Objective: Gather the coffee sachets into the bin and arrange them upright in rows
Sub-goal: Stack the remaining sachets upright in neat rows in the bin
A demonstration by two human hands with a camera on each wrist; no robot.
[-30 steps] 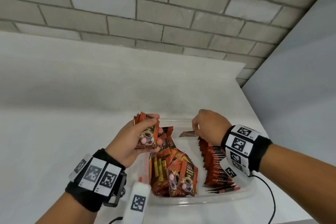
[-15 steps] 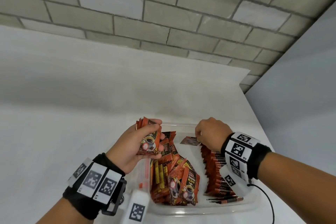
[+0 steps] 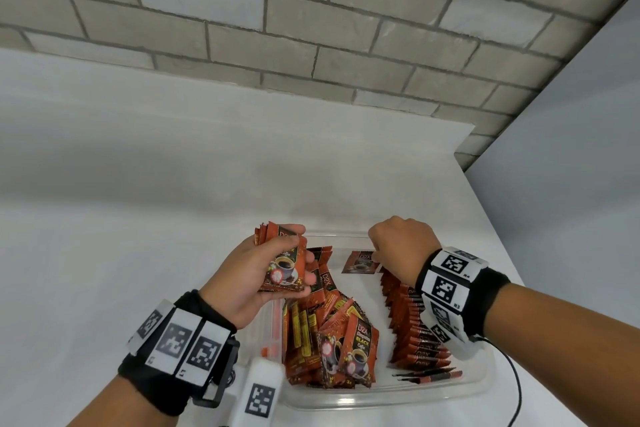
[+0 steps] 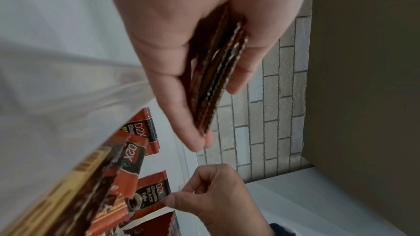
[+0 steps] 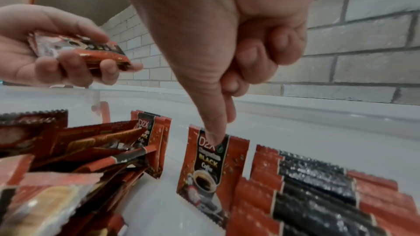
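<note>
Your left hand (image 3: 258,274) grips a stack of sachets (image 3: 284,262); your right hand (image 3: 398,248) pinches one sachet (image 5: 210,164) reading "D2X BLACK Coffee".

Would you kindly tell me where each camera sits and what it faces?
Head: above, looking down at the bin; both hands and wristbands show.
Left wrist: along the left hand, gripping a stack of sachets.
Right wrist: along the right hand, pinching one sachet.
All three share that pinched sachet.
</note>
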